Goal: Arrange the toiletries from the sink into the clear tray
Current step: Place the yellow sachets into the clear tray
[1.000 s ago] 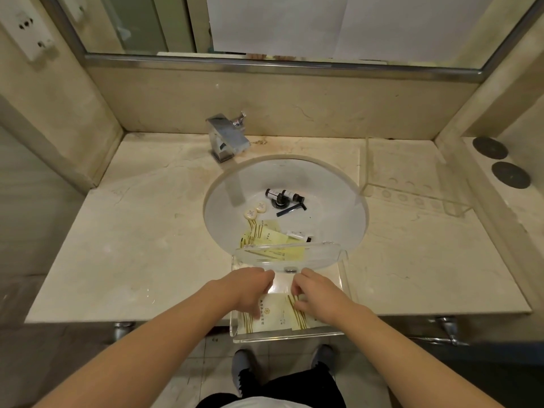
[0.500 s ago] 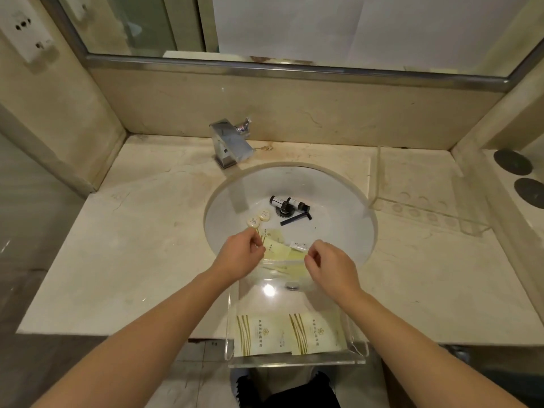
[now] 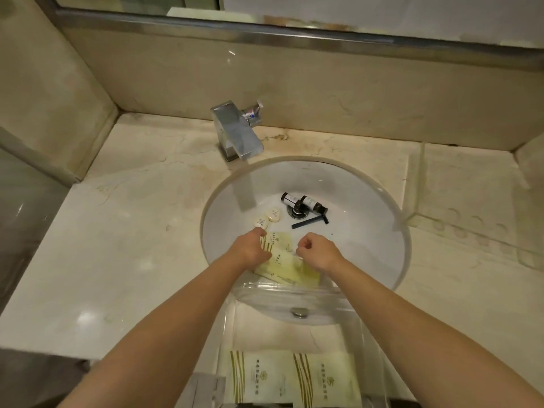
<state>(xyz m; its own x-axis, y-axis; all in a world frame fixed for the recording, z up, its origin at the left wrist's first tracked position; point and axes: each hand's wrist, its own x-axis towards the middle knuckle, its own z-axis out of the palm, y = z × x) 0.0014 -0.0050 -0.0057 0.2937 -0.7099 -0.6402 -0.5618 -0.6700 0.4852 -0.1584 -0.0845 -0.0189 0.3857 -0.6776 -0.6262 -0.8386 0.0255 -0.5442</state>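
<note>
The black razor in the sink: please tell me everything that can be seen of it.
The razor is a slim black one, seemingly plastic, with a straight handle and a short crosswise head at its right end. It lies flat on the white sink bottom, just in front of the drain and two small dark bottles. It appears to touch nothing but the basin. Neither hand is on it; the right hand is nearest. Blade detail is too small to tell.
</note>
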